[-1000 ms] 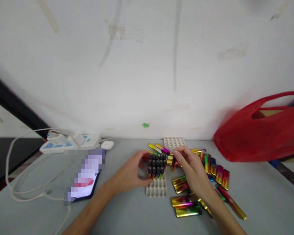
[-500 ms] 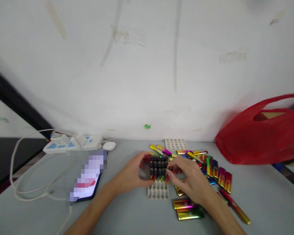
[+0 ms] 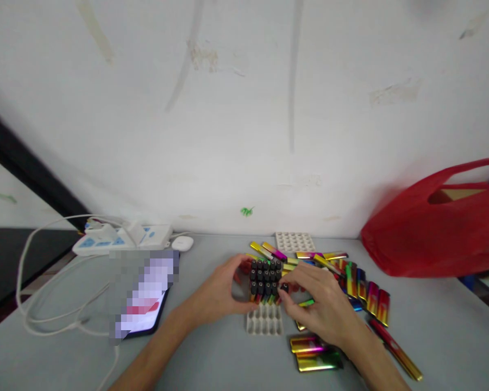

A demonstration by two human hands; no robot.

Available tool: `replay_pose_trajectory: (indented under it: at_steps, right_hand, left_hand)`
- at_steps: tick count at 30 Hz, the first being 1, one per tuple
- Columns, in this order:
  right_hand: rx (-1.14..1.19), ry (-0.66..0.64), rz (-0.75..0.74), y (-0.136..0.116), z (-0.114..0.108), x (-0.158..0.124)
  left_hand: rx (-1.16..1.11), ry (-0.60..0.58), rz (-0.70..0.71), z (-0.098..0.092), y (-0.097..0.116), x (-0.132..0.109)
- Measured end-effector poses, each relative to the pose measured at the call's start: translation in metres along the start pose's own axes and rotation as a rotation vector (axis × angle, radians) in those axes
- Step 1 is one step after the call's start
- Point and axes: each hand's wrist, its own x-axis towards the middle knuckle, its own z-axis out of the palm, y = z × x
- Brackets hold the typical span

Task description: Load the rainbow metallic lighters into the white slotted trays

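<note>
Black-capped sticks (image 3: 266, 275) stand gripped by the curved left hand (image 3: 220, 289), the bent right hand (image 3: 321, 298) pinching another stick (image 3: 284, 287).

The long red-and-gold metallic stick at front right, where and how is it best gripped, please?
Probably pinch the metallic stick across its narrow middle, from above right: it lies slantwise, right flank unobstructed, right forearm to its left.

Lit phone (image 3: 144, 312) nr wht pwr strip (image 3: 122, 240), red bag (image 3: 436, 233) at R.

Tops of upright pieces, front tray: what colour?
The tops are black, best seen in the head view.
</note>
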Motion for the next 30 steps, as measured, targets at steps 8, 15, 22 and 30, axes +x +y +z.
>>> replay_pose_trajectory:
  at_steps: [8,15,22,30]
  right_hand:
    - [-0.039,-0.012,0.006,-0.0046,-0.0029,0.0039]
    - [-0.046,0.012,-0.008,-0.0053,-0.0028,0.0038]
    - [-0.039,0.001,-0.01,-0.0045,-0.0026,0.0044]
    - [-0.019,-0.014,-0.002,-0.0054,-0.0041,0.0039]
  left_hand:
    - [-0.01,0.008,-0.012,-0.0004,0.0034,0.0001]
    - [0.019,0.018,-0.013,0.0001,0.0025,-0.0008]
    - [0.021,0.007,-0.005,-0.0008,0.0043,-0.0011]
    - [0.014,0.011,0.004,-0.0002,0.0014,0.0]
